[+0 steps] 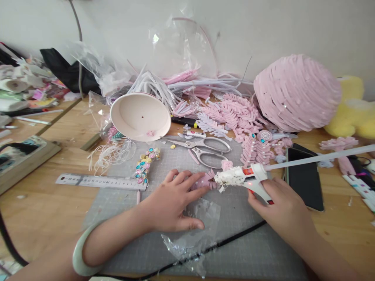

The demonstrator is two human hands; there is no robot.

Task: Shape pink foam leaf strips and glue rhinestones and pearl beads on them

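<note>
My right hand (285,207) grips a white hot glue gun (249,177), its glue-crusted nozzle pointing left at a small pink foam piece (205,181) on the grey cutting mat (252,242). A clear glue stick (322,156) juts out of the gun's back to the right. My left hand (172,203) lies flat on the mat with fingers spread, fingertips pressing on the pink piece. A pale green bangle (79,255) sits on my left wrist. Crumpled clear plastic (196,230) lies under and beside my left hand.
Scissors (205,148), a metal ruler (101,181), a strip of coloured gems (145,164), a tipped cream cup (140,117), pink foam leaves (234,117), a pink scaled ball (295,91), a black phone (304,177) and a black cord (234,238) surround the mat.
</note>
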